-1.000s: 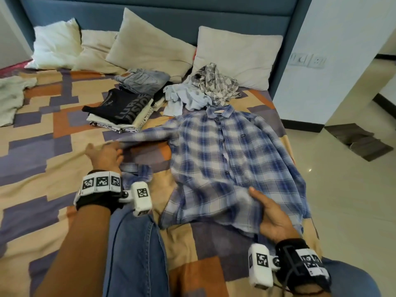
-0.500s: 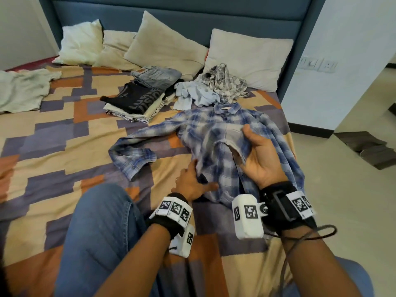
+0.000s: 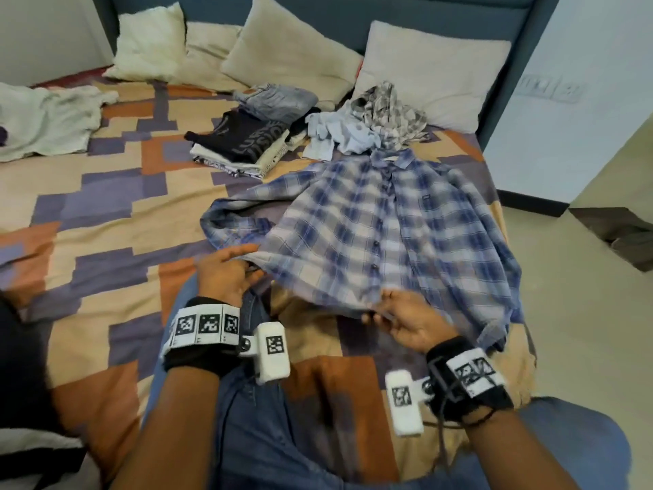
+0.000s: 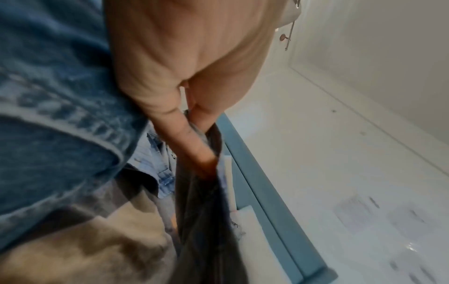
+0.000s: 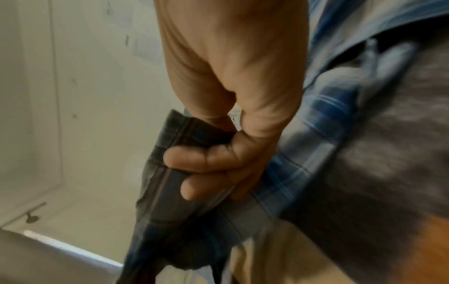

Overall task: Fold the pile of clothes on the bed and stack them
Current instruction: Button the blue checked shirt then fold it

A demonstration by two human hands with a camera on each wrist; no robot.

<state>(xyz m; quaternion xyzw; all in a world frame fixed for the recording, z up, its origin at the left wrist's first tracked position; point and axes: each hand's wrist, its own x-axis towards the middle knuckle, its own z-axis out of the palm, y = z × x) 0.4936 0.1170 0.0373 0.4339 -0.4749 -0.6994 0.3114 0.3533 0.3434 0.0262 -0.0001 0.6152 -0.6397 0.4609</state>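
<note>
**Both hands on the hem of the plaid shirt**

Head view: the plaid shirt (image 3: 385, 228) lies front up on the bed (image 3: 106, 213), collar toward 12 o'clock, one sleeve trailing out toward 9 o'clock. The left hand (image 3: 226, 274) pinches the hem at the shirt's 8 o'clock corner; the right hand (image 3: 406, 320) grips the hem at 6 o'clock. At 11 o'clock from the shirt sits a stack of folded clothes (image 3: 247, 146), with folded jeans (image 3: 279, 100) just behind it. Unfolded clothes (image 3: 367, 125) are heaped at 12 o'clock, touching the collar. Pillows (image 3: 431, 68) lean on the headboard, and a pale cloth (image 3: 46, 118) lies far off at 10 o'clock.

Left wrist view: the thumb and fingers (image 4: 192, 142) close on a thin fold of fabric, which hangs dark and blurred toward 6 o'clock. Blue denim (image 4: 55, 119) fills the 9 o'clock side.

Right wrist view: the fingers (image 5: 204, 159) curl round a bunched edge of plaid cloth, with the thumb pressed on its other side.
</note>
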